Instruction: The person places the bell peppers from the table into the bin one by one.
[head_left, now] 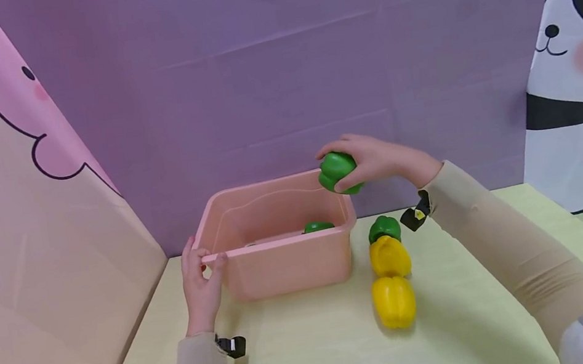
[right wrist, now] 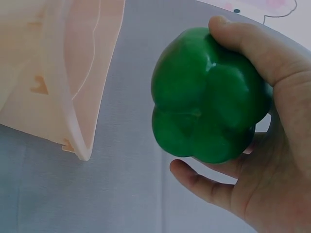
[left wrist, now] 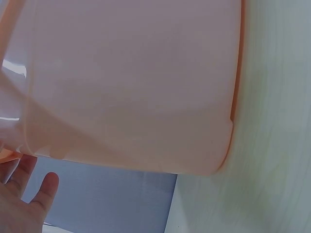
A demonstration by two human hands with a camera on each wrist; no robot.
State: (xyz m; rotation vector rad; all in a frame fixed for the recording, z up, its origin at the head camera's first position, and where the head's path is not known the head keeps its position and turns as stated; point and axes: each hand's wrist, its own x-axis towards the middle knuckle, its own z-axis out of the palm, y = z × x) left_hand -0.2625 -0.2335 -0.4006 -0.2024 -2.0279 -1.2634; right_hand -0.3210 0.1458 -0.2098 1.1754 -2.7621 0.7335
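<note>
A green bell pepper (head_left: 338, 170) is held in my right hand (head_left: 378, 160), above the right rim of a pink plastic bin (head_left: 286, 263). In the right wrist view, thumb and fingers go round the sides of this pepper (right wrist: 204, 97), its lobed end towards the camera. My left hand (head_left: 202, 288) grips the bin's rim at the front left corner. Inside the bin lies another green bell pepper (head_left: 318, 226), mostly hidden by the front wall. The left wrist view is filled largely by the bin's wall (left wrist: 131, 87), with part of the left hand (left wrist: 24, 199) at its lower left.
Right of the bin, a green bell pepper (head_left: 384, 229) and two yellow ones, the middle pepper (head_left: 389, 256) and the nearest pepper (head_left: 395, 302), stand in a row on the pale table (head_left: 315, 353). A purple backdrop (head_left: 267, 86) rises behind the bin.
</note>
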